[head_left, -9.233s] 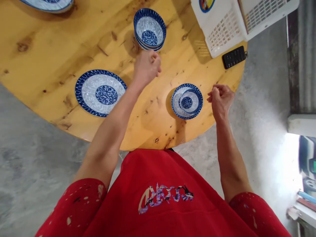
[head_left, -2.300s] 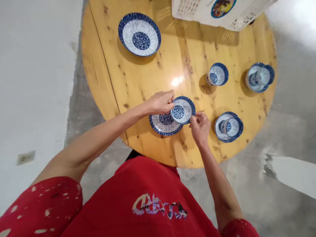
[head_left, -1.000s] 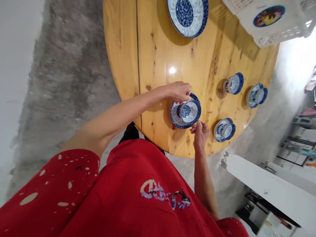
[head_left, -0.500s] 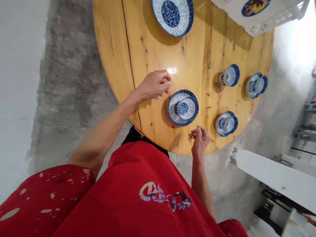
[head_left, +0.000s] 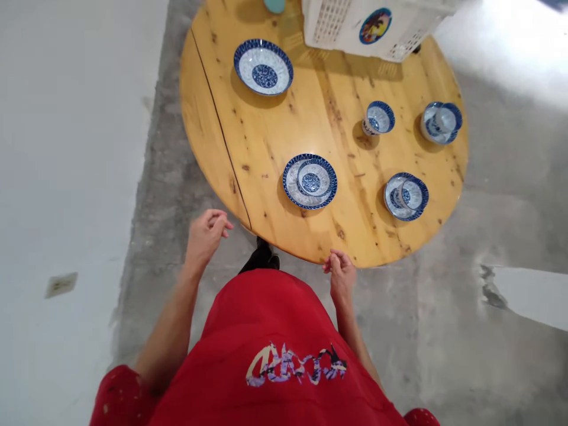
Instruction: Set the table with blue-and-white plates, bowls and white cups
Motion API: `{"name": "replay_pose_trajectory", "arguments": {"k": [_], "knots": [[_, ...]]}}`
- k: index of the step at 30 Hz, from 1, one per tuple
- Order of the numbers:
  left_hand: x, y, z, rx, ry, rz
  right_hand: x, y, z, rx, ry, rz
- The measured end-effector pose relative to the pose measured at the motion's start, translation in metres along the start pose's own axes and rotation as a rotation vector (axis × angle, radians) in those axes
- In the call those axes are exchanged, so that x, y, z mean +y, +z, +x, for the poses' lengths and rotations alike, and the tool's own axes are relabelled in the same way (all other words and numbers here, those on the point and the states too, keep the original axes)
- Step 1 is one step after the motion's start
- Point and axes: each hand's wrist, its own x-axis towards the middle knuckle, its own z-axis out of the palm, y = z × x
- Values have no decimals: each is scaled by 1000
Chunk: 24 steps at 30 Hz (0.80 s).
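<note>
A round wooden table (head_left: 275,136) carries blue-and-white crockery. Nearest me, a small bowl (head_left: 314,178) sits inside a saucer (head_left: 293,189). My left hand (head_left: 205,232) hangs off the table's left edge, fingers loosely curled, holding nothing. Just below the table's front edge, my right hand (head_left: 339,273) has its fingers curled together and is empty. Both hands are clear of the dishes.
A second bowl-on-saucer set (head_left: 406,196) stands at the right, a third (head_left: 441,122) at the far right, a lone bowl (head_left: 378,117) between them. A larger plate (head_left: 263,66) lies at the back left. A white plastic basket (head_left: 368,23) occupies the far edge. Concrete floor surrounds the table.
Both hands let go of the bowl set on the saucer and drew back off the table toward me. The view has pulled back, showing more of the table.
</note>
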Motion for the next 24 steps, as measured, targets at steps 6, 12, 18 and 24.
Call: {"name": "replay_pose_trajectory", "arguments": {"k": [6, 12, 18, 24], "knots": [[-3, 20, -57, -170, 74, 101, 41, -30, -21, 76, 98, 69], [-1, 15, -70, -198, 164, 119, 48, -32, -31, 33, 48, 105], [-6, -16, -45, -69, 195, 31, 50, -31, -45, 84, -11, 47], [-33, -101, -3, 101, 122, 22, 32, 21, -54, 92, -26, -1]]}}
